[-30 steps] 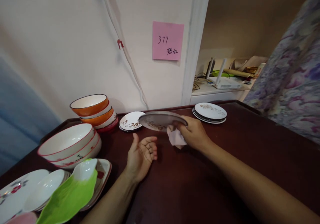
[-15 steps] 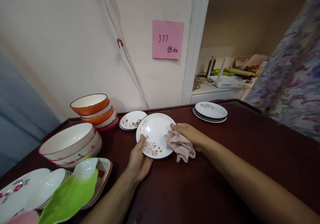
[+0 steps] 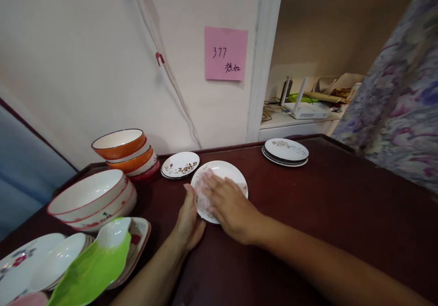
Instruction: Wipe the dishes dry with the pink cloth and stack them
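Note:
A white plate with a brown flower pattern is tilted up above the dark red table. My left hand grips its left edge, thumb at the rim and fingers behind. Across the plate's face lies my right hand, pressing a pale pink cloth against the surface; the hand and cloth are blurred by motion. Close behind to the left, a small stack of similar flowered plates rests on the table. Another stack of flowered plates lies at the back right.
Orange bowls are stacked at the back left, with large red-rimmed bowls before them. Nearer are a green leaf-shaped dish, white bowls and a flowered platter. A white router stands on a shelf behind.
My right hand has moved left with the cloth, from the plate's right edge onto its face. The plate has shifted slightly down and right in view, still in my left hand.

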`<action>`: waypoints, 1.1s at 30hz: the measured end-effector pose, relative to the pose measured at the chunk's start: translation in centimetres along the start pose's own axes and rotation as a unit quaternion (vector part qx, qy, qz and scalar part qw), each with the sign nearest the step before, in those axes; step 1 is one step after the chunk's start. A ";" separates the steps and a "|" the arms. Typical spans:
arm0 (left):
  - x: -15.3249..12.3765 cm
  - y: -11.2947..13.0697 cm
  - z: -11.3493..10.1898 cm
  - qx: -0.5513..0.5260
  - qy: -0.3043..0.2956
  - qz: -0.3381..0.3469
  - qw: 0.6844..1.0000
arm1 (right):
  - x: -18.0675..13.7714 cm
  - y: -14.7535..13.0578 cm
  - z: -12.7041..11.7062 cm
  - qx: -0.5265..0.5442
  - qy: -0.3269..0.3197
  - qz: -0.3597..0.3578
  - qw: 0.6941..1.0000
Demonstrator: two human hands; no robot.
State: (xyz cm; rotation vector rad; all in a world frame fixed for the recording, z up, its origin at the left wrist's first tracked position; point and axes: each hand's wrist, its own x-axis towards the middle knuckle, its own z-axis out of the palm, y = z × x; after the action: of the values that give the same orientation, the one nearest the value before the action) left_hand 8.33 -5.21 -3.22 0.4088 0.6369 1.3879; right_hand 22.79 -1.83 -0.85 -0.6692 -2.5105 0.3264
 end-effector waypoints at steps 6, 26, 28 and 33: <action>-0.1 0.0 0.4 -0.010 0.019 0.017 1.000 | 0.2 0.6 -3.8 0.028 -0.130 -0.111 0.985; 0.3 0.0 0.5 -0.036 0.016 0.063 0.997 | 0.2 2.2 -5.7 0.123 -0.194 -0.099 0.968; 0.4 -0.1 0.7 -0.034 0.027 0.079 0.996 | 0.1 3.6 -6.4 0.102 -0.172 -0.069 0.977; 0.3 -0.3 0.9 -0.015 0.032 0.056 0.998 | 0.4 5.8 -4.9 -0.055 -0.050 0.016 0.997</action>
State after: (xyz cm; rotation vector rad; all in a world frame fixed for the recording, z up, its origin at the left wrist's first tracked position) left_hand 9.19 -4.88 -2.77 0.3820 0.6537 1.5208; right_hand 27.39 3.82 1.38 -0.7549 -2.6297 0.2411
